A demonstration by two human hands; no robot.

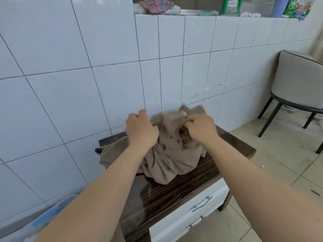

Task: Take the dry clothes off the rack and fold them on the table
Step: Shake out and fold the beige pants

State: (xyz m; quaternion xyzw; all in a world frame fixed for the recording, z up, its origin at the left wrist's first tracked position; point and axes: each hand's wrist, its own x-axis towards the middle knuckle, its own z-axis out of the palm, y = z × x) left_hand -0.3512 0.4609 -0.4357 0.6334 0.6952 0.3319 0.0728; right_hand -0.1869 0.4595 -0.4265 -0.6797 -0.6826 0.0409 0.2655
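The garment [167, 154], a beige-brown cloth still bunched into a heap, sits on the far half of the dark wood-grain desk [174, 194], its upper edge lifted off the pile by both my hands. My left hand [141, 130] has its fingers curled into the cloth at the left side of the raised part, and my right hand [201, 128] pinches a fold near the top, so each grip is closed on fabric, though I cannot tell which part of the garment I hold. The raised cloth is blurred, and that is where I see the risk: if I shake it out hard, the loose part draped over the desk's back-left corner could slide off into the gap by the wall. If my 2 grips are on mismatched edges, it will likely open twisted and fold crooked. The top looks glossy, so I judge the cloth will slip easily when I drag it flat. The desk is a low cabinet with 2 white drawers [192, 212] and metal handles, pushed against a white tiled wall [87, 67]. A ledge [227, 15] above holds detergent packs [230, 6], a cup and some cloths. A grey chair [300, 81] stands to the right on a pale tiled floor [279, 163], and a blue-and-white object shows at the lower left.
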